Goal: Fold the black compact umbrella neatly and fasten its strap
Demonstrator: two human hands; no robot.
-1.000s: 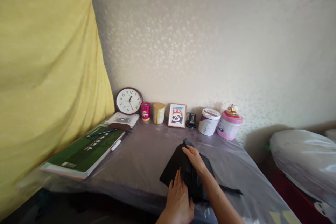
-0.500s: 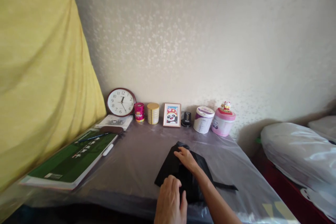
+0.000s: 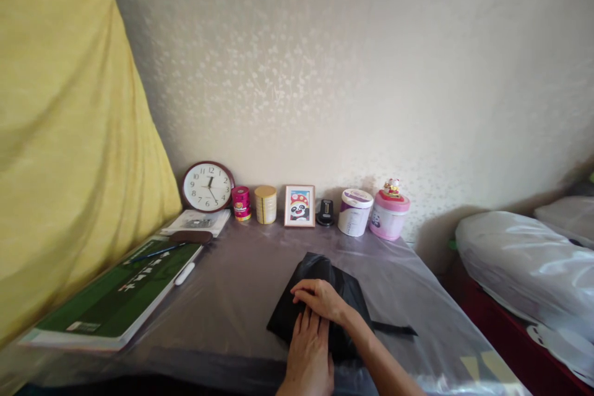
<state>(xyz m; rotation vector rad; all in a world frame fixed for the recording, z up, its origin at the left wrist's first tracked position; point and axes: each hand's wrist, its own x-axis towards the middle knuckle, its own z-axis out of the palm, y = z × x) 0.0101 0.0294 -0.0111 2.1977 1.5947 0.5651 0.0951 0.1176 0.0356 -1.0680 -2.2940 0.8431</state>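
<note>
A black plastic bag (image 3: 320, 272) lies folded on the table (image 3: 241, 284), which is covered with clear plastic sheeting. My left hand (image 3: 310, 352) rests flat on the near part of the bag, fingers stretched forward and together. My right hand (image 3: 320, 298) lies across the bag just beyond the left fingertips, fingers curled down and pressing on it. A thin black strip (image 3: 394, 329) of the bag sticks out to the right.
Along the wall stand a round clock (image 3: 207, 186), a red tin (image 3: 241, 203), a yellow tin (image 3: 265, 204), a framed panda picture (image 3: 299, 205), a white tub (image 3: 355, 212) and a pink jar (image 3: 388, 215). A green book (image 3: 116, 294) lies at left beside a yellow curtain (image 3: 60, 136). A plastic-wrapped bundle (image 3: 524, 266) sits at right.
My right hand has drawn back from the bag's far corner toward me and now lies across its middle. My left hand has slid forward to meet it. The camera has shifted right.
</note>
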